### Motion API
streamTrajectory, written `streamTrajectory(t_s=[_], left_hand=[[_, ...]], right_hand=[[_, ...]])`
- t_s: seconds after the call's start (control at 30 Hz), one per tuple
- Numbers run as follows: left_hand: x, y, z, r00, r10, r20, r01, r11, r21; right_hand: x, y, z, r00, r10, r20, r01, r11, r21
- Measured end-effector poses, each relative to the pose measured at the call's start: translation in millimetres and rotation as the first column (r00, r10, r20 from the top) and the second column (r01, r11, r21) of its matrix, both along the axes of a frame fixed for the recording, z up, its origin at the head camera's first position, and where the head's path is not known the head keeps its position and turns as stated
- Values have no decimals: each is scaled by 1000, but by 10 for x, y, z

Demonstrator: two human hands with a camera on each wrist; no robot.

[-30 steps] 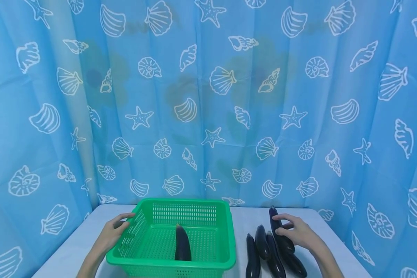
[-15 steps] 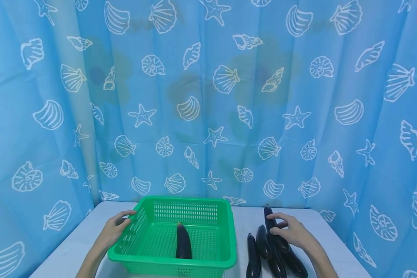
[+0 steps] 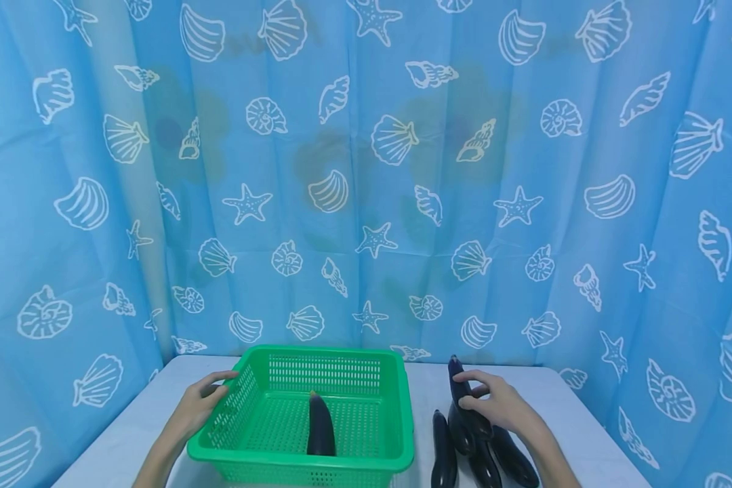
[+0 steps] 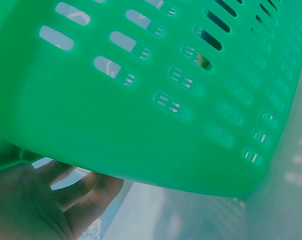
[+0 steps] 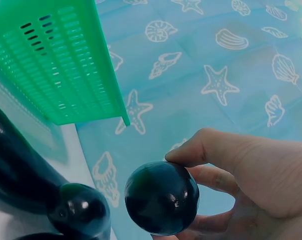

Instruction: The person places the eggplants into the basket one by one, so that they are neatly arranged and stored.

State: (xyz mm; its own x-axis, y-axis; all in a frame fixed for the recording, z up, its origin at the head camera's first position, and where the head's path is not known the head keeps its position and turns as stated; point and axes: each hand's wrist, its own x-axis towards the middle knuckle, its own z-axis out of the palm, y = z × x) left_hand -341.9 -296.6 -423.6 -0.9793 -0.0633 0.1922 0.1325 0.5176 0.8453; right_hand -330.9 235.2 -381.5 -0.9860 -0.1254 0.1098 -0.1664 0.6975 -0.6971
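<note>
My right hand [image 3: 501, 407] pinches a dark purple eggplant [image 3: 456, 374] between thumb and fingers, over several other eggplants [image 3: 444, 453] on the right of the table. In the right wrist view the held eggplant [image 5: 162, 201] shows its rounded end, with thumb and fingers against its side. My left hand [image 3: 194, 405] holds the left rim of a green plastic basket [image 3: 329, 351]. The left wrist view shows the basket's slotted wall [image 4: 115, 120] with fingers [image 4: 95, 197] bent at its edge. One eggplant [image 3: 321, 428] lies inside the basket.
A white-covered table [image 3: 128, 440] carries everything. Blue curtains [image 3: 366, 203] printed with white shells and starfish stand behind and at both sides. Another eggplant [image 3: 515, 462] lies under the right forearm's side of the pile.
My right hand has moved left with the pinched eggplant, from the right side of the pile towards the basket. The left hand stays at the basket's rim.
</note>
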Motion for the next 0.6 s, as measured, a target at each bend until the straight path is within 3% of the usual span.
streamTrajectory(t_s=[0.33, 0.6], left_hand=[[-20, -12, -18, 1000, -4, 5, 4, 1000, 8], [-8, -8, -8, 1000, -17, 14, 16, 1000, 12]], right_hand=[[11, -128, 64, 1000, 7, -19, -7, 1000, -7], [28, -294, 147, 996, 81, -31, -82, 995, -59]])
